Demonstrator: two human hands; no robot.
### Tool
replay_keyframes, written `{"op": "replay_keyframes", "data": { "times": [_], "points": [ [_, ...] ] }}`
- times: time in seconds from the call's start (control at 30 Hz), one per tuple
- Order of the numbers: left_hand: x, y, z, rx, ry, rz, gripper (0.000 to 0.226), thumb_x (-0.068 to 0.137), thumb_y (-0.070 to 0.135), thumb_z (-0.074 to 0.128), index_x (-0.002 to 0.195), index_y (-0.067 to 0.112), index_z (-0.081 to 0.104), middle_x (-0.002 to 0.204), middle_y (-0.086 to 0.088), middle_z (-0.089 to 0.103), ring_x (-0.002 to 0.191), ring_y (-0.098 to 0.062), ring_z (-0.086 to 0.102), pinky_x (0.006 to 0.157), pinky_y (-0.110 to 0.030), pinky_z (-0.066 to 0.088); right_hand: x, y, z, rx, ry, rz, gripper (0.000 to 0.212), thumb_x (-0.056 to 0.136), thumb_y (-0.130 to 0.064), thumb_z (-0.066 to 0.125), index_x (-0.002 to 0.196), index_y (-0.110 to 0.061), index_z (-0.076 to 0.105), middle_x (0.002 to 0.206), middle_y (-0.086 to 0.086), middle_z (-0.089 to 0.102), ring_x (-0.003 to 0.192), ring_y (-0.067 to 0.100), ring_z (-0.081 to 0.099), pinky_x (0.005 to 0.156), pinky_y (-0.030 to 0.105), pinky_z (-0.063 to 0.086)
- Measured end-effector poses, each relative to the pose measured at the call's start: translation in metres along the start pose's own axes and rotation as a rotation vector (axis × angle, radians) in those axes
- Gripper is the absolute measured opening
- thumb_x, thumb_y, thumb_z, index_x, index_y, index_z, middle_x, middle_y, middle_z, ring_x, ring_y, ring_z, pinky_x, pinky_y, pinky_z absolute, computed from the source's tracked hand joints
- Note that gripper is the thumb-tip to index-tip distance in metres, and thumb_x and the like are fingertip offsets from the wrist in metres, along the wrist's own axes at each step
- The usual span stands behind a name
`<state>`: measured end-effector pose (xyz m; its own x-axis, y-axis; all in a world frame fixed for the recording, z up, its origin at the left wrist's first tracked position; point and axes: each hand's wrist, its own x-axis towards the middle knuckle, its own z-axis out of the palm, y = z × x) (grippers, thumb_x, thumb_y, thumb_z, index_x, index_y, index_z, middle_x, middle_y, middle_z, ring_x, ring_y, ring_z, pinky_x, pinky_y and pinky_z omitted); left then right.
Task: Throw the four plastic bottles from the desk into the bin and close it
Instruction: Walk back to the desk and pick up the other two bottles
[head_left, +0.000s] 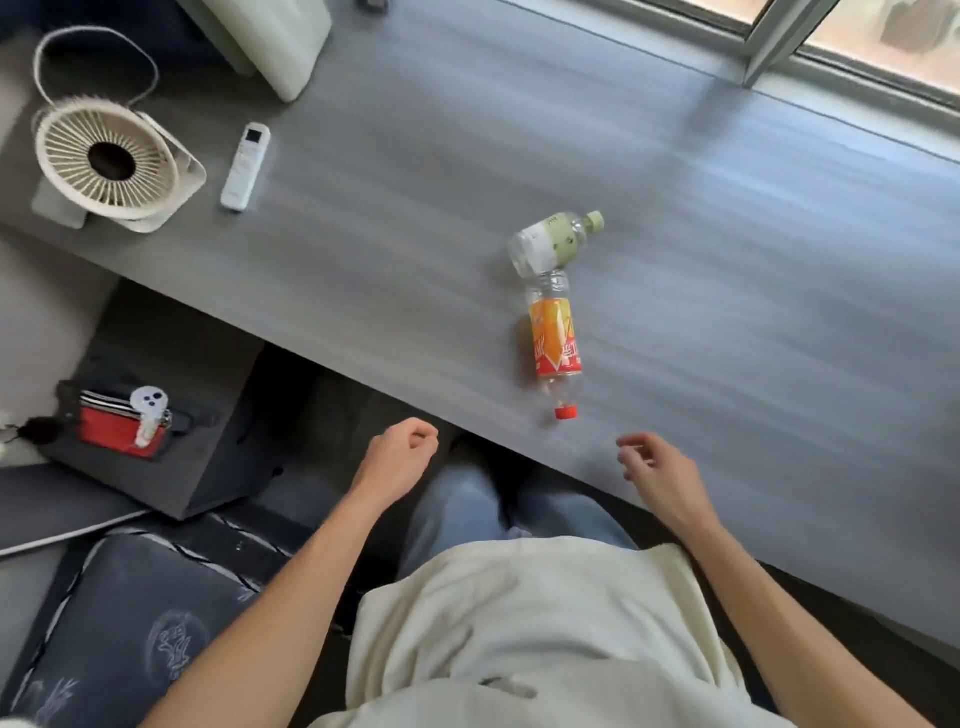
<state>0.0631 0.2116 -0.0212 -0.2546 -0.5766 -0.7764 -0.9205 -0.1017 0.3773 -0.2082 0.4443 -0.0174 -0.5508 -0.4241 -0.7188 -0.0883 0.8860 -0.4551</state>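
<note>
Two empty plastic bottles lie on the grey desk (727, 270). One has an orange label and a red cap (555, 343), the cap pointing toward me. The other has a white and green label with a pale green cap (550, 241) and rests against the base of the orange one. My left hand (397, 457) hangs just off the desk's front edge, fingers curled in, holding nothing. My right hand (660, 475) hovers over the desk's front edge, a short way right of the red cap, fingers loosely apart and empty. No bin is in view.
A white desk fan (111, 163) and a white remote control (245, 166) sit at the desk's far left. A window frame (779, 47) runs along the back right. Below left stands a dark cabinet with a red pouch (122, 423), and a dark cushion (130, 623) lies beside my legs.
</note>
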Motion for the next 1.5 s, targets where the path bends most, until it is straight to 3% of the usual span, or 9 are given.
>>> {"op": "replay_keyframes", "data": {
  "times": [0.13, 0.23, 0.33, 0.63, 0.77, 0.9, 1.1, 1.23, 1.5],
  "points": [
    [0.041, 0.083, -0.028, 0.009, 0.082, 0.164, 0.021, 0.084, 0.042, 0.056, 0.1, 0.038, 0.068, 0.089, 0.02, 0.071, 0.096, -0.008, 0.069, 0.083, -0.028, 0.051, 0.028, -0.068, -0.007, 0.034, 0.15, -0.114, 0.043, 0.087, -0.051, 0.052, 0.123, -0.028, 0.061, 0.105, -0.009, 0.069, 0.091, 0.009, 0.067, 0.075, 0.03, 0.054],
    [0.073, 0.15, -0.038, 0.006, 0.137, 0.293, 0.022, 0.084, 0.039, 0.062, 0.104, 0.034, 0.068, 0.098, 0.014, 0.073, 0.099, -0.011, 0.07, 0.085, -0.025, 0.049, 0.05, -0.107, -0.003, 0.013, 0.235, -0.148, 0.066, 0.084, -0.06, 0.057, 0.137, -0.022, 0.05, 0.131, -0.004, 0.061, 0.111, 0.015, 0.063, 0.092, 0.041, 0.055],
    [0.102, 0.209, -0.038, 0.061, 0.185, 0.402, 0.039, 0.084, 0.04, 0.069, 0.119, 0.025, 0.065, 0.117, 0.002, 0.071, 0.111, -0.018, 0.067, 0.095, -0.029, 0.047, 0.07, -0.133, 0.006, 0.018, 0.278, -0.106, 0.083, 0.08, -0.063, 0.06, 0.148, -0.019, 0.039, 0.147, 0.001, 0.049, 0.133, 0.02, 0.05, 0.104, 0.042, 0.047],
    [0.173, 0.282, -0.003, 0.365, 0.15, 0.522, 0.089, 0.069, 0.053, 0.075, 0.144, 0.018, 0.043, 0.142, -0.01, 0.052, 0.133, -0.033, 0.048, 0.106, -0.042, 0.044, 0.098, -0.151, 0.057, -0.048, 0.322, 0.002, 0.113, 0.068, -0.065, 0.072, 0.155, -0.015, 0.02, 0.15, 0.005, 0.04, 0.136, 0.029, 0.043, 0.103, 0.047, 0.047],
    [0.187, 0.28, 0.01, 0.467, 0.155, 0.503, 0.088, 0.066, 0.053, 0.078, 0.139, 0.017, 0.045, 0.136, -0.01, 0.052, 0.128, -0.034, 0.048, 0.101, -0.043, 0.047, 0.102, -0.149, 0.069, -0.104, 0.359, 0.017, 0.104, 0.072, -0.053, 0.075, 0.154, -0.015, 0.022, 0.141, 0.005, 0.046, 0.125, 0.028, 0.048, 0.092, 0.044, 0.051],
    [0.189, 0.278, 0.004, 0.401, 0.161, 0.471, 0.079, 0.065, 0.05, 0.08, 0.13, 0.014, 0.051, 0.126, -0.012, 0.059, 0.121, -0.035, 0.056, 0.094, -0.041, 0.05, 0.103, -0.144, 0.061, -0.117, 0.354, -0.008, 0.07, 0.075, -0.036, 0.068, 0.138, -0.019, 0.041, 0.125, 0.004, 0.053, 0.114, 0.03, 0.054, 0.082, 0.042, 0.052],
    [0.159, 0.241, -0.029, 0.309, 0.135, 0.406, 0.079, 0.063, 0.057, 0.08, 0.127, 0.019, 0.053, 0.119, -0.006, 0.066, 0.112, -0.03, 0.062, 0.08, -0.031, 0.042, 0.085, -0.125, 0.025, 0.05, 0.254, 0.092, 0.053, 0.07, -0.04, 0.063, 0.116, -0.021, 0.046, 0.108, 0.005, 0.066, 0.096, 0.036, 0.065, 0.077, 0.042, 0.053],
    [0.121, 0.194, -0.04, 0.314, 0.038, 0.354, 0.075, 0.059, 0.063, 0.076, 0.121, 0.028, 0.054, 0.1, 0.007, 0.063, 0.098, -0.024, 0.06, 0.074, -0.032, 0.042, 0.063, -0.101, 0.007, 0.108, 0.259, 0.132, 0.049, 0.067, -0.042, 0.062, 0.109, -0.023, 0.046, 0.09, 0.001, 0.067, 0.082, 0.033, 0.066, 0.066, 0.035, 0.045],
    [0.071, 0.1, -0.044, 0.429, -0.189, 0.286, 0.074, 0.055, 0.069, 0.075, 0.117, 0.036, 0.053, 0.097, 0.012, 0.066, 0.092, -0.017, 0.062, 0.062, -0.022, 0.044, -0.023, -0.03, 0.02, 0.182, 0.302, 0.268, 0.049, 0.073, -0.045, 0.064, 0.113, -0.023, 0.044, 0.091, 0.002, 0.066, 0.083, 0.029, 0.065, 0.077, 0.047, 0.057]
  ]
}}
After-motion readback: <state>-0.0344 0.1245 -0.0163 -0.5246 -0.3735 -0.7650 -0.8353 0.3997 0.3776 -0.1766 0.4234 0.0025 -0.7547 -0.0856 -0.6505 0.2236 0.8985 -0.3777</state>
